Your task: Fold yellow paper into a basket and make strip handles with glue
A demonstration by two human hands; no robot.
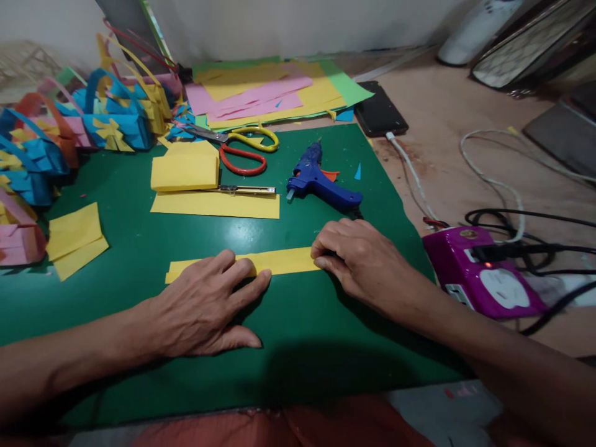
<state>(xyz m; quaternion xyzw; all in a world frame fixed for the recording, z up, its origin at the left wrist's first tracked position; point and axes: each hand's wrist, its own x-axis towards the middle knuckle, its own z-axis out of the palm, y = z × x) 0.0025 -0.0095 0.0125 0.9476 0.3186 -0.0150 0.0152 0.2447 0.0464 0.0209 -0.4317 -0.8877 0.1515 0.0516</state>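
A long, narrow yellow paper strip (288, 261) lies crosswise on the green mat (298, 323), folded along its length. My left hand (209, 304) rests over its left part, fingers spread and fingertips on the paper, with the thumb out on the mat. At the strip's right end my right hand (356, 257) pinches the paper between thumb and fingers. Beyond the strip lie a blue glue gun (321, 180), scissors (246, 146) with one red and one yellow handle, a yellow folded paper piece (185, 171) and a utility knife (249, 190) on a flat yellow strip (214, 205).
Small paper baskets (118, 118) crowd the left side, near two yellow paper squares (77, 233). Coloured paper sheets (279, 93) are stacked at the back beside a black phone (380, 108) on a white cable. A purple power strip (479, 270) with black cords sits at the right.
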